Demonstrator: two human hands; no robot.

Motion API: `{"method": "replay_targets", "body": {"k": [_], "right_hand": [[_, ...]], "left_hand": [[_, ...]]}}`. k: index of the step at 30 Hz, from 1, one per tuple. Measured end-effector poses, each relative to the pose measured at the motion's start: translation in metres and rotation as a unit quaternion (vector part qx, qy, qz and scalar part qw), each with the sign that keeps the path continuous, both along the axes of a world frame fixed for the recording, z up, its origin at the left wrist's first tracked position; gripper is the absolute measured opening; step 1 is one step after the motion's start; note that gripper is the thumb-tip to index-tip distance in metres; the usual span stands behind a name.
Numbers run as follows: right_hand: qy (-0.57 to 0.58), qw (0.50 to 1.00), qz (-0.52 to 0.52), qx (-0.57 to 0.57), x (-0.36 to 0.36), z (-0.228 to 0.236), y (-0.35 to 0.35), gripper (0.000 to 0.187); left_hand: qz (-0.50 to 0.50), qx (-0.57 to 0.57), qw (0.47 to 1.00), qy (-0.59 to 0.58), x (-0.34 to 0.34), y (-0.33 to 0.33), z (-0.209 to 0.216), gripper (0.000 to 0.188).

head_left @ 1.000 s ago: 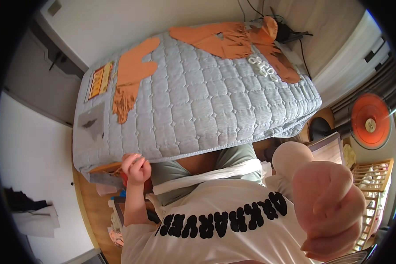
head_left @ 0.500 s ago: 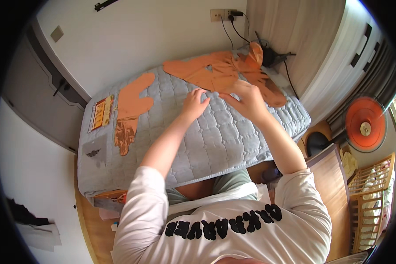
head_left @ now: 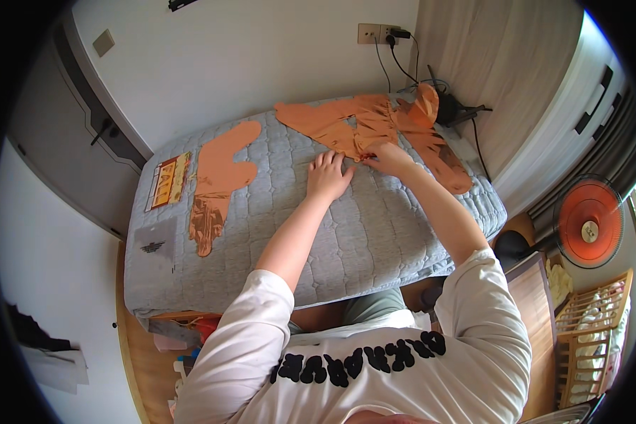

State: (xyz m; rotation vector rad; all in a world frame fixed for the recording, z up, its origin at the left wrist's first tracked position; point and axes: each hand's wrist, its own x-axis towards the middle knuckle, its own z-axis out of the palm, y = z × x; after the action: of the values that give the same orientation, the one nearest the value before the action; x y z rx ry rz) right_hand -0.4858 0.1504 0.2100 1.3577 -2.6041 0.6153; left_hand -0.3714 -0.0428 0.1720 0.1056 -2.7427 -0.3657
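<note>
A flat, shiny orange foil balloon (head_left: pixel 325 120) lies wrinkled across the far right part of the grey quilted mattress (head_left: pixel 290 233). My right hand (head_left: pixel 390 159) has its fingers closed on the balloon's near corner. Close by on the left, my left hand (head_left: pixel 328 175) rests palm down with fingers spread, its fingertips at the balloon's near edge. Another deflated orange foil balloon (head_left: pixel 222 166), with wavy edges, is laid out farther left and touches neither hand. More orange foil (head_left: pixel 438 155) stretches beyond my right hand, one end curling up.
A printed yellow and red package (head_left: pixel 168 180) lies at the mattress's left side. Black cords run from a wall socket (head_left: pixel 369 33) toward a dark object (head_left: pixel 456 109) in the far corner. To the right stand an orange fan (head_left: pixel 590 222) and a wooden slatted rack (head_left: pixel 593 339).
My left hand has lowered and flattened onto the mattress by the foil. My right hand has come down onto the balloon's near corner. The whole view has shifted slightly.
</note>
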Motion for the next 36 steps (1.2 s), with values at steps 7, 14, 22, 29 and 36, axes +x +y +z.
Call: {"method": "replay_targets", "body": {"k": [7, 14, 22, 29, 36], "right_hand": [[-0.046, 0.997, 0.023, -0.061, -0.009, 0.003, 0.001, 0.027], [-0.133, 0.984, -0.049, -0.104, -0.010, 0.007, -0.006, 0.023], [-0.136, 0.982, -0.074, -0.109, -0.019, 0.011, 0.000, 0.025], [-0.186, 0.976, -0.069, -0.088, -0.034, 0.011, -0.009, 0.028], [-0.062, 0.958, -0.103, -0.259, -0.111, 0.051, 0.015, 0.033]], "left_hand": [[-0.004, 0.009, 1.000, -0.007, 0.001, 0.001, 0.003, 0.063], [-0.004, 0.001, 0.999, 0.038, 0.004, -0.001, 0.000, 0.066], [-0.078, 0.007, 0.996, 0.047, 0.004, 0.004, 0.004, 0.060], [-0.062, -0.049, 0.995, 0.052, 0.003, -0.001, -0.001, 0.056], [-0.101, -0.033, 0.994, 0.018, -0.010, 0.022, 0.006, 0.057]]}}
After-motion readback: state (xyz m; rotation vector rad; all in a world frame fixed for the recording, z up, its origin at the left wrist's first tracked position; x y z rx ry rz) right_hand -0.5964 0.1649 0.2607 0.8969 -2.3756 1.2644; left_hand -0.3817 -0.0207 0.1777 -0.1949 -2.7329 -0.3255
